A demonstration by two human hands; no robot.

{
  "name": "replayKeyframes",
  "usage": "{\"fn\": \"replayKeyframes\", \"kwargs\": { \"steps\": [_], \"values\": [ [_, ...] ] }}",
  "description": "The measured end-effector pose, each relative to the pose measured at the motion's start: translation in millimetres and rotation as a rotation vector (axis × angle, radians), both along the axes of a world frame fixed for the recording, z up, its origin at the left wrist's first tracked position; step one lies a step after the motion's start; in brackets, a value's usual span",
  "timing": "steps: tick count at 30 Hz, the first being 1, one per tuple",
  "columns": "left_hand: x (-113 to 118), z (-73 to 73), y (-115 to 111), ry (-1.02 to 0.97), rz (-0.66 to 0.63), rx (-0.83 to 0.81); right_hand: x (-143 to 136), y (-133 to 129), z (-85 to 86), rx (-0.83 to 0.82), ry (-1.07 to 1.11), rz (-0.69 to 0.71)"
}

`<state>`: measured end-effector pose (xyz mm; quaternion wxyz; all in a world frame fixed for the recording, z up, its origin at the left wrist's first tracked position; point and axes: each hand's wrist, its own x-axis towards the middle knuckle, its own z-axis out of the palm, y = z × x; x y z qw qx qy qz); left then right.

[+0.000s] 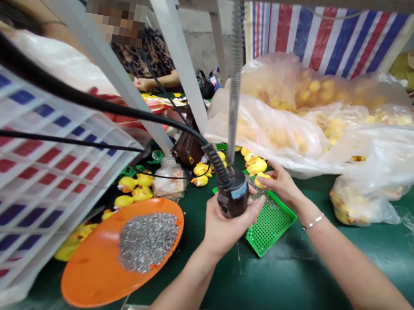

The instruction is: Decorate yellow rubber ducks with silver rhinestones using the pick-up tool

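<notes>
My left hand (224, 225) is wrapped round the dark body of an electric screwdriver (232, 197), which hangs from a coiled spring and has a black cable at its top. My right hand (280, 183) reaches over the far end of a green perforated tray (269, 225), its fingers closed on a yellow toy duck (262, 181). Small metal screws lie in the tray's far part, partly hidden behind the tool. More yellow toy ducks (255, 164) sit just beyond the tray. The screwdriver's tip is hidden by my left hand.
An orange dish (91, 268) of small screws (147, 241) stands at the left, beside several ducks. Clear plastic bags (276, 124) of yellow parts fill the far side. A grey metal frame (175, 37) crosses above. Two people sit across the table (313, 280).
</notes>
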<state>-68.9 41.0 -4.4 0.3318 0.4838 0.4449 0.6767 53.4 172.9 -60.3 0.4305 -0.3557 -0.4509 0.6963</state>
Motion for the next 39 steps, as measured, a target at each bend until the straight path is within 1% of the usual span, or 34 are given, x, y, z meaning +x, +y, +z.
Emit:
{"fn": "replayKeyframes", "kwargs": {
  "steps": [3,6,8,11,12,14,16,18,22,26,33,39],
  "values": [
    [4,3.2,2,-0.013,0.012,0.007,51,-47,-5.2,-0.072,-0.022,-0.076],
    [14,4.8,2,-0.028,0.007,0.023,82,-93,-6.8,-0.153,0.041,-0.117],
    [20,4.1,2,-0.03,0.004,0.039,92,-117,-7.2,-0.19,0.108,-0.094],
    [27,-0.3,1,-0.031,0.02,0.057,97,-144,-10.0,-0.244,0.218,-0.042],
    [29,-2.6,1,-0.03,0.029,0.057,97,-151,-11.7,-0.269,0.242,-0.042],
    [31,-7.8,2,-0.029,0.054,0.047,98,-163,-16.3,-0.326,0.246,-0.085],
    [32,-13.4,3,-0.031,0.075,0.044,97,-170,-21.7,-0.367,0.211,-0.152],
    [32,-18.8,4,-0.032,0.092,0.054,97,-175,-26.8,-0.371,0.174,-0.203],
    [29,-27.3,7,-0.035,0.133,0.058,96,-177,-34.5,-0.317,0.141,-0.238],
    [28,-32.4,8,-0.042,0.139,0.036,94,-177,-39.7,-0.338,0.141,-0.268],
    [29,-36.1,8,-0.044,0.139,0.051,90,-176,-42.6,-0.388,0.227,-0.246],
    [30,-38.9,5,-0.014,0.18,0.053,92,-176,-48.9,-0.408,0.309,-0.205]
  ]
}}
